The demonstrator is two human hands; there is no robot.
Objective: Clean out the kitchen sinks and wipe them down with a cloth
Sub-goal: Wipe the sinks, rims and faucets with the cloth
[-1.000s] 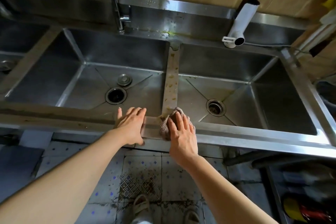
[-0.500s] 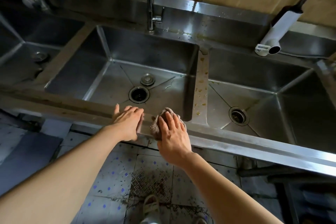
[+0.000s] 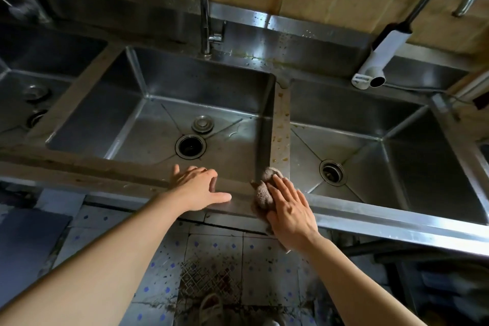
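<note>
Sinks of stainless steel fill the head view: a middle basin at centre, a right basin beside it, and part of a third at the left edge. At lower centre, the right hand lies flat with straight fingers on a brownish cloth, pressing it onto the front rim just where the speckled divider between the two basins meets it, apparently so the wad can be pushed along the soiled strip. The left hand, fingers spread and holding nothing, rests on the rim just left of the cloth, the two hands near but apart; it looks placed there to brace the body over the worktop edge. A loose drain plug sits on the middle basin floor just above its open drain; the right basin's drain holds a strainer. A tall tap rises at upper centre, and a white-tipped sprayer hangs at upper right. Yellowish specks on the divider and back ledge suggest the wiping is far from finished. Tiled floor shows below.
</note>
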